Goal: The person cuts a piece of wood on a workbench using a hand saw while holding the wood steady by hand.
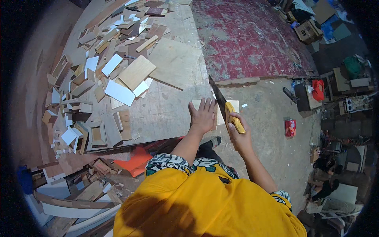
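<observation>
My right hand (240, 135) grips a handsaw by its yellow handle (235, 117). The dark saw blade (219, 94) points away from me, along the right edge of the worktable (162, 112). Flat on a pale wooden board (234, 105) lies my left hand (203, 117), its fingers stretched out and slightly apart. That board juts past the table edge, on both sides of the blade. Where the teeth meet the wood is hard to make out.
Wood offcuts, small wooden boxes (98, 133) and white panels (119, 92) crowd the table's left and far parts. A larger thin board (173, 59) lies beyond my left hand. On the floor at right are a red packet (290, 128) and a dark case (306, 96).
</observation>
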